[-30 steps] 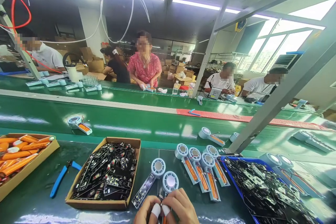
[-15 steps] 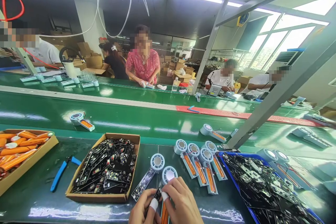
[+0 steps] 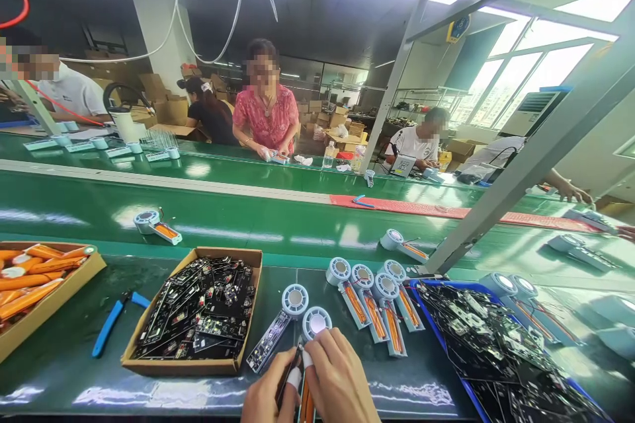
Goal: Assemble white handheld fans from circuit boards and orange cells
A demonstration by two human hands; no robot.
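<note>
Pinching together at the near edge of the dark green bench (image 3: 69,370), the left hand (image 3: 268,393) and the right hand (image 3: 340,383) close on a pale blue fan unit with a round white head and an orange battery in its handle (image 3: 313,325); a thin black circuit strip (image 3: 288,373) sits between the taped fingertips, and the orange battery shows just below them. Touching that unit on its left lies a second pale blue fan unit with a bare circuit board in its handle (image 3: 280,324). Just beyond the right hand stands a row of pale blue fan units with orange batteries (image 3: 377,297), and further right a blue tray of black circuit boards (image 3: 496,350). Left of the left hand sits a brown cardboard box of black circuit boards (image 3: 198,310), then blue-handled cutters (image 3: 112,324) and a cardboard box of orange batteries (image 3: 40,277). Beyond it all runs a glossy green conveyor belt (image 3: 248,218), with other people working on its far side.
</note>
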